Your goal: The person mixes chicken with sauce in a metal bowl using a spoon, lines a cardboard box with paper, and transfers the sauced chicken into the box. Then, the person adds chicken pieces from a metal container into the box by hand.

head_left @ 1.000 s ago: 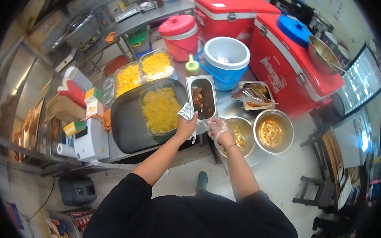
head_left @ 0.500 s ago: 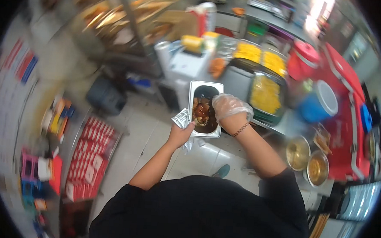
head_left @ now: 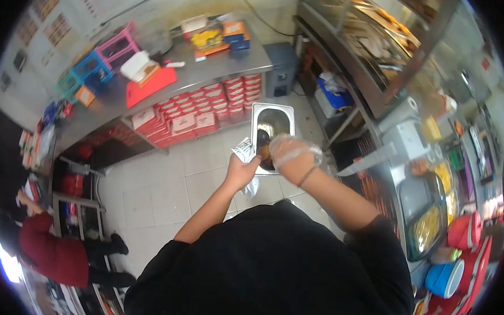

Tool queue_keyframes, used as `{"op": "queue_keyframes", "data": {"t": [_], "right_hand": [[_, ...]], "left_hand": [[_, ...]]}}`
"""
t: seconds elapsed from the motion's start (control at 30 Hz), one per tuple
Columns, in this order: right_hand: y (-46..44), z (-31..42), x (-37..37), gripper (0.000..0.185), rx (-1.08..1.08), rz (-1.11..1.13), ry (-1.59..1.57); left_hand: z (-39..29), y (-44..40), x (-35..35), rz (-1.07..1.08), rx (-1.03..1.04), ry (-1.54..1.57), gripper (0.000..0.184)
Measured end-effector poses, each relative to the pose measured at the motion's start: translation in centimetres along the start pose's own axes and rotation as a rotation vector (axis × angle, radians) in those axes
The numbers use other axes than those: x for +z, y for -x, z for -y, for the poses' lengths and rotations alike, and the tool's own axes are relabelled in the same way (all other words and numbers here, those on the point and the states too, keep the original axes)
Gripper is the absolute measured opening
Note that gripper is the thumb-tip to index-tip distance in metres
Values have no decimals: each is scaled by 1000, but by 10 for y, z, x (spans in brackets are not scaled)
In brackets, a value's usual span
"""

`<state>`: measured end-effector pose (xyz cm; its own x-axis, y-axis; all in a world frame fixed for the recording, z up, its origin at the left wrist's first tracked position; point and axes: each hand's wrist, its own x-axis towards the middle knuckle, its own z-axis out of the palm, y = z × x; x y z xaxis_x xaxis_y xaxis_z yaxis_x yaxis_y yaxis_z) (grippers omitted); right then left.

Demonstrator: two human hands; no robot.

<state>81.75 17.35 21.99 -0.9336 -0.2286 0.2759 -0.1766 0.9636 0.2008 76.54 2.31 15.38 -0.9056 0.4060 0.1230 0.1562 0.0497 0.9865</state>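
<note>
A deep, narrow metal food pan (head_left: 256,113) is held in front of my body, above the floor. My left hand (head_left: 243,173) grips its near left edge, thumb on the rim, together with a crumpled printed paper wrapper (head_left: 243,150). Inside the pan, brown saucy food pieces (head_left: 265,155) lie toward the near end, and the far end shows shiny metal. My right hand (head_left: 295,155), in a clear plastic glove, reaches over the right rim with its fingers down in the pan. Those fingers are blurred and partly hidden, so their grip does not show.
Ahead, a steel table (head_left: 211,70) stands over stacked red-and-white boxes (head_left: 197,112). A grey bin (head_left: 279,67) is beside it. On the right are a glass display case (head_left: 377,44) and a counter with a dark tray (head_left: 412,234). A person in red (head_left: 53,244) stands at left.
My view has swung left, bringing the steel table and another person into sight. The pan stays in my left hand. My right hand has moved lower over it, and the food shows nearer its near end.
</note>
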Motion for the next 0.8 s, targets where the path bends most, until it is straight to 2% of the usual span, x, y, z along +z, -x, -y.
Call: {"op": "queue_keyframes", "data": {"t": [0.1,0.13,0.23,0.27,0.33,0.43,0.5,0.53,0.63,0.77,0.8], "right_hand": [[-49,-8,-14,10,-39,57,-204],[-56,-9,-18,10,-115,1,-223],[-78,25,-29,10,-298,116,-163],[-90,39,-3,11,-285,262,-205],[-127,55,34,12,-286,200,-331],[-199,60,57,14,-305,109,-414],[-235,59,66,14,-390,47,-417],[-254,56,59,14,-349,81,-388],[-312,45,68,15,-268,-55,-398],[-380,55,101,15,-470,103,-532],[-390,60,104,15,-597,84,-530]], "left_hand": [[32,0,-32,-148,-51,-21,15],[36,-2,-46,-189,-82,-38,18],[48,-15,-84,-321,-78,6,20],[52,-20,-93,-358,-93,-19,20],[54,-34,-115,-397,-123,-151,21],[67,-74,-148,-582,37,-36,7],[69,-96,-166,-641,13,-92,9],[67,-110,-180,-664,-5,-121,10],[47,-148,-206,-729,-21,-74,14],[42,-181,-229,-728,-5,-151,16],[51,-190,-240,-763,-29,-144,18]]}}
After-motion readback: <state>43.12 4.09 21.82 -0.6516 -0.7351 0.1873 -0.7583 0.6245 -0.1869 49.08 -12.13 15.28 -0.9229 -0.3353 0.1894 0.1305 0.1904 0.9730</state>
